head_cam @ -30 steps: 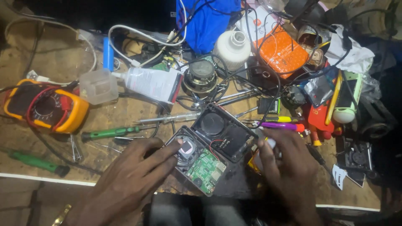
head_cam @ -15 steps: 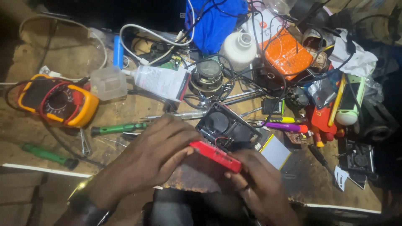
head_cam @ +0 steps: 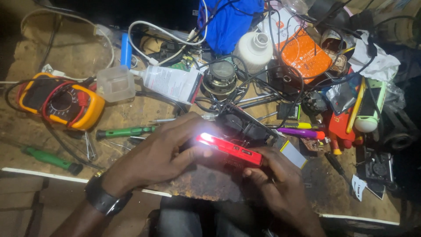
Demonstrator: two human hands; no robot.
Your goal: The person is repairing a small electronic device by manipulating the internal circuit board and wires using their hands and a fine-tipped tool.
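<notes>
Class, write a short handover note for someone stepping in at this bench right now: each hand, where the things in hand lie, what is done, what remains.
Left hand: grips the lit end of the red case, fingers on top.
Right hand: holds the case's other end from below.
The case is held over the bench edge, and a light glows at its left end. The black open unit sits just behind it.
Green screwdrivers and the yellow meter lie to the left, untouched.
Done: case is in both hands, light on.
Left: whether the case is fully closed is hidden by the hands.
</notes>
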